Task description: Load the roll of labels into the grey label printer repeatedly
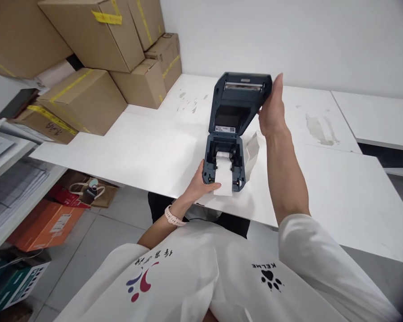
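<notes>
The white table (147, 147) spread beneath and to both sides of the fingers. Cardboard boxes (82, 100) were piled on it, well apart from the left fingers, farther left and beyond them; an orange box (47, 223) lay lower, to their left. The dark printer (223, 139) stood on the table between the two hands, its front left corner against the left fingers. Its lid (230, 116) was raised, its right edge touching the right hand (272, 107); one digit there pointed up, the rest were largely hidden, and whether they gripped or only propped could not be told. The left hand (201, 184) grasped the printer's corner, thumb over the front, other fingers at the side. A creased strip (253, 154) lay below the right fingers, beside the printer. White paper (224, 172) ran out past the left thumb, which touched its edge. A pink band (173, 218) circled the wrist behind the left fingers.
</notes>
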The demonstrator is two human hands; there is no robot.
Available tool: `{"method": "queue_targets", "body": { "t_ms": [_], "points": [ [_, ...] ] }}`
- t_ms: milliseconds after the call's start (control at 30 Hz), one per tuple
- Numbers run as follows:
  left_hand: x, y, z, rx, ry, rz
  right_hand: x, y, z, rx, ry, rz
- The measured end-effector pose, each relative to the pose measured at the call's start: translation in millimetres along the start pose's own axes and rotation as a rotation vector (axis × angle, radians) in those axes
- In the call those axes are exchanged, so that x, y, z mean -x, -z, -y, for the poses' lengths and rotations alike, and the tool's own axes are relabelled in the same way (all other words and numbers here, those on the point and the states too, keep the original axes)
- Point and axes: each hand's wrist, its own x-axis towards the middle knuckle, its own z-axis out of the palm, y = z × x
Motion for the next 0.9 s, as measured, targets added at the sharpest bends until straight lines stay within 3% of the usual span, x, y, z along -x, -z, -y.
{"method": "queue_targets", "body": {
  "t_ms": [100, 233, 367, 433, 633, 833, 900],
  "points": [
    [0.2, 8.6, 3.0, 0.047, 0.016, 0.027, 54.7, -8.9, 1.7, 0.046, 0.019, -0.039],
    [2.7, 22.0, -2.9, 0.118, 0.016, -0.077, 145.7, -29.5, -3.0, 0.009, 0.001, -0.045],
    [-2.2, 20.1, -19.7, 0.097, -0.045, -0.119, 198.4, -54.8, -19.6, -0.110, -0.100, -0.078],
    [-5.8, 11.4, -25.9, 0.099, -0.028, -0.104, 209.1, -63.9, -31.4, -0.209, -0.208, -0.099],
    [-7.5, -9.8, -25.5, 0.195, -0.005, -0.080, 214.1, -66.8, -44.3, -0.479, -0.395, 0.074],
    [-9.6, -10.8, -18.9, 0.184, -0.144, -0.083, 210.0, -67.0, -30.4, -0.631, -0.478, -0.061],
    [-2.7, -14.6, -10.2, 0.141, -0.149, -0.198, 210.0, -67.9, -31.2, -0.630, -0.492, -0.054]
  ]
}}
